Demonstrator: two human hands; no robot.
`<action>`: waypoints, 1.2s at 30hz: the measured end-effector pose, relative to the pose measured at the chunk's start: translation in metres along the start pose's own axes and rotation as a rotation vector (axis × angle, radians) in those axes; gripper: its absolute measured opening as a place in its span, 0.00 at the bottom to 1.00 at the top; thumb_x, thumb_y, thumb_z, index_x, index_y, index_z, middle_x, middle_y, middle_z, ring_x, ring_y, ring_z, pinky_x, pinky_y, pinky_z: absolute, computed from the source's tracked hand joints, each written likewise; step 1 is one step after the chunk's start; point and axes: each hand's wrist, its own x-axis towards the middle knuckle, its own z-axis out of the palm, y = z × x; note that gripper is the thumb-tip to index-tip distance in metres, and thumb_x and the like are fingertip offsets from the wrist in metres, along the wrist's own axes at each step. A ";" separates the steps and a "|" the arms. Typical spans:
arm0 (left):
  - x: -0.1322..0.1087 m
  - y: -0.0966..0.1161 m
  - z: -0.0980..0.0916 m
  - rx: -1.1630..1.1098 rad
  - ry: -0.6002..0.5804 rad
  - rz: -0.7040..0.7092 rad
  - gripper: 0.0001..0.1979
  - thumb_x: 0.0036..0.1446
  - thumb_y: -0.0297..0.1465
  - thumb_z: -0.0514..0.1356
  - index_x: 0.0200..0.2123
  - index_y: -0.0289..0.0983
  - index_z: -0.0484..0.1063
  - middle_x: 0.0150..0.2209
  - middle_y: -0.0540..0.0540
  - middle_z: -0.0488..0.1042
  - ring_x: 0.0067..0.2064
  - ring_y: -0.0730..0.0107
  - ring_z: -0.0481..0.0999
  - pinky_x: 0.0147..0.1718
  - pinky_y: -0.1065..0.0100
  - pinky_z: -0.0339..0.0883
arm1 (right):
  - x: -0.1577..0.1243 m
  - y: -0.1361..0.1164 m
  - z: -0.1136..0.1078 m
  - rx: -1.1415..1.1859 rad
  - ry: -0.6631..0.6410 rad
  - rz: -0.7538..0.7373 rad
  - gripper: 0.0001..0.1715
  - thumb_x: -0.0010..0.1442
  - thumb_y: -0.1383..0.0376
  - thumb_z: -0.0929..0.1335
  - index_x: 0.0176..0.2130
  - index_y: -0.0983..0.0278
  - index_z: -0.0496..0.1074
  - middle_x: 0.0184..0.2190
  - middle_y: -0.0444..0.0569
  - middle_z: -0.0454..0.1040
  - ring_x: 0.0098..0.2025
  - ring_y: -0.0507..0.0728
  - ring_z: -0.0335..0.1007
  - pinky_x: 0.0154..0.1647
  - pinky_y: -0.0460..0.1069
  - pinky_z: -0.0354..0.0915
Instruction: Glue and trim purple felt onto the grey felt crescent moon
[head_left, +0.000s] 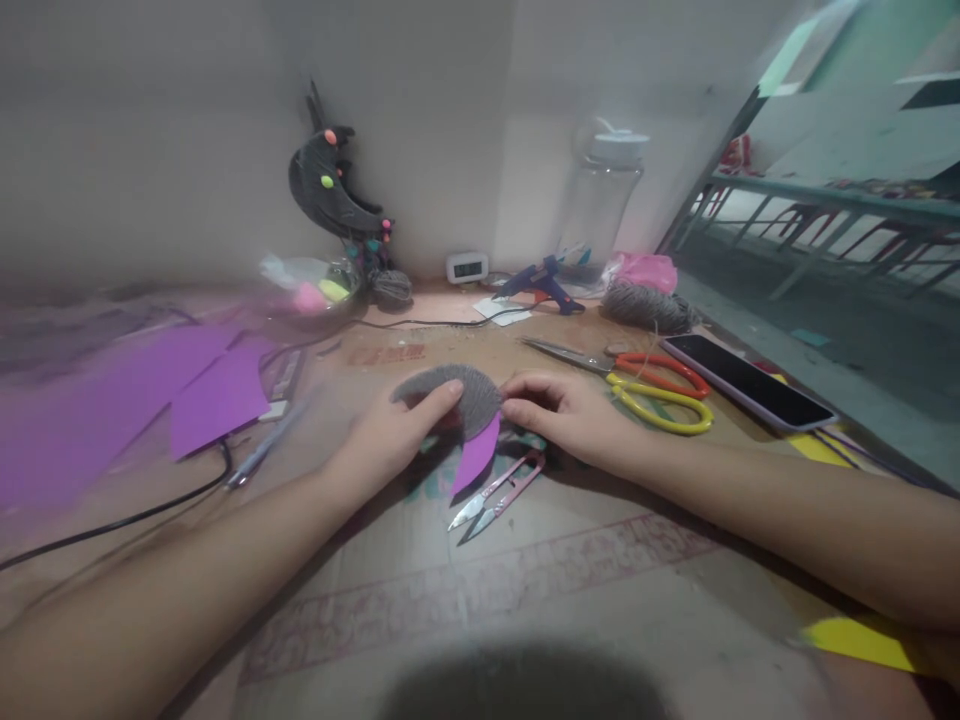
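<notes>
Above a brownish table (540, 610), the left hand (409, 425) grips a purple card crescent (477, 455) partly wrapped in grey yarn (457, 385); the right hand (559, 408) pinches its edge, apparently holding yarn. Slack could loosen the wraps.

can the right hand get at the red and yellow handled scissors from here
Probably yes: the scissors lie just beyond the right hand, with nothing seen standing between them. Its fingers are at the grey yarn-wrapped crescent's edge, so they'd likely leave that first.
</notes>
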 end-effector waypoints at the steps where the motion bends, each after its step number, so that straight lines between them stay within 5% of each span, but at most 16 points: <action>1: 0.000 0.001 0.000 -0.001 0.008 -0.005 0.18 0.53 0.48 0.62 0.32 0.38 0.77 0.32 0.47 0.80 0.35 0.61 0.78 0.35 0.66 0.69 | 0.000 0.001 0.000 -0.031 0.024 -0.025 0.12 0.59 0.59 0.68 0.37 0.65 0.77 0.33 0.47 0.75 0.35 0.53 0.70 0.36 0.48 0.63; 5: 0.001 0.005 0.000 0.043 0.046 -0.001 0.16 0.54 0.46 0.61 0.28 0.38 0.75 0.30 0.48 0.80 0.35 0.62 0.77 0.36 0.67 0.68 | 0.002 0.004 -0.001 -0.140 0.065 -0.108 0.11 0.61 0.61 0.67 0.33 0.65 0.76 0.31 0.46 0.73 0.34 0.53 0.69 0.37 0.48 0.63; 11: 0.002 0.004 -0.003 0.100 0.068 0.013 0.20 0.56 0.49 0.59 0.28 0.38 0.74 0.30 0.49 0.79 0.37 0.62 0.76 0.39 0.66 0.67 | -0.005 -0.001 -0.014 -0.331 0.201 -0.267 0.10 0.64 0.61 0.67 0.43 0.65 0.72 0.36 0.48 0.72 0.32 0.51 0.66 0.33 0.47 0.63; 16: 0.001 0.005 -0.003 0.165 0.074 0.065 0.19 0.57 0.48 0.58 0.28 0.38 0.74 0.30 0.50 0.78 0.37 0.63 0.76 0.38 0.67 0.67 | -0.022 -0.017 -0.012 -0.632 -0.311 -0.604 0.15 0.66 0.56 0.66 0.43 0.66 0.73 0.35 0.50 0.75 0.37 0.55 0.69 0.39 0.50 0.63; 20: 0.001 0.006 -0.003 0.234 0.094 0.112 0.18 0.58 0.46 0.57 0.27 0.38 0.72 0.28 0.50 0.77 0.34 0.64 0.75 0.36 0.68 0.66 | -0.030 -0.021 0.002 -0.791 -0.455 -0.721 0.20 0.69 0.56 0.62 0.47 0.68 0.74 0.37 0.54 0.75 0.41 0.58 0.68 0.42 0.53 0.63; 26: 0.004 0.004 -0.003 0.254 0.059 0.143 0.17 0.58 0.44 0.58 0.25 0.39 0.71 0.25 0.52 0.76 0.31 0.67 0.73 0.32 0.69 0.64 | -0.031 -0.022 0.006 -0.854 -0.466 -0.736 0.19 0.70 0.71 0.58 0.55 0.73 0.69 0.39 0.57 0.74 0.40 0.58 0.67 0.41 0.52 0.64; 30: 0.004 0.004 -0.003 0.247 0.044 0.169 0.17 0.59 0.44 0.57 0.25 0.38 0.71 0.25 0.52 0.75 0.30 0.68 0.73 0.32 0.69 0.64 | -0.032 -0.019 0.005 -0.837 -0.464 -0.764 0.19 0.69 0.73 0.57 0.52 0.72 0.70 0.38 0.56 0.74 0.39 0.57 0.66 0.41 0.52 0.63; 36: 0.005 0.004 -0.004 0.253 0.005 0.139 0.18 0.59 0.44 0.56 0.23 0.39 0.70 0.24 0.51 0.75 0.30 0.67 0.73 0.33 0.69 0.64 | -0.023 -0.007 -0.008 -0.700 -0.148 -0.613 0.19 0.68 0.68 0.58 0.55 0.66 0.69 0.36 0.51 0.73 0.35 0.56 0.65 0.35 0.50 0.61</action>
